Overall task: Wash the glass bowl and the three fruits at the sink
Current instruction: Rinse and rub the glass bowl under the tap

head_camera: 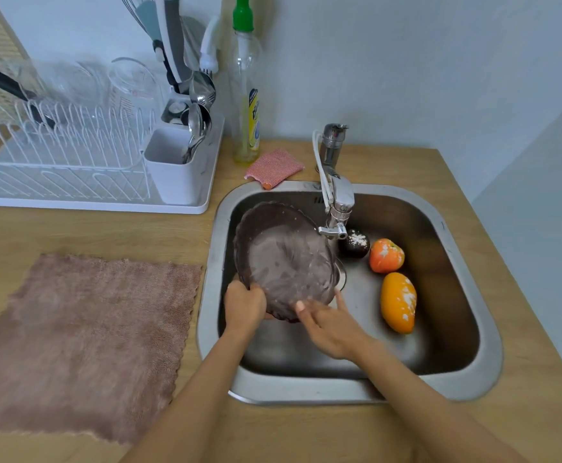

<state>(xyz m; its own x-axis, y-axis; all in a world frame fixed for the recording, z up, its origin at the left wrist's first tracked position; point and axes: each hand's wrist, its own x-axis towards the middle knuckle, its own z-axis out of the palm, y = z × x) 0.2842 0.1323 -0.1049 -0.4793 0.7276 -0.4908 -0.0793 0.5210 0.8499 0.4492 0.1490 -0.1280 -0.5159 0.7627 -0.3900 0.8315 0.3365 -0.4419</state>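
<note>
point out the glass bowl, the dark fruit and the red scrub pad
glass bowl (284,262): head view, inner base
dark fruit (354,244): head view, top with white specks
red scrub pad (274,167): head view, middle

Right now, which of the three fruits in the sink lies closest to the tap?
The dark round fruit, dusted with white powder, directly beside the tap's spout. The red-orange fruit and the elongated yellow-orange fruit lie farther right.

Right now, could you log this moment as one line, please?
left hand grips glass bowl | right hand rubs it | three fruits wait in sink
</note>
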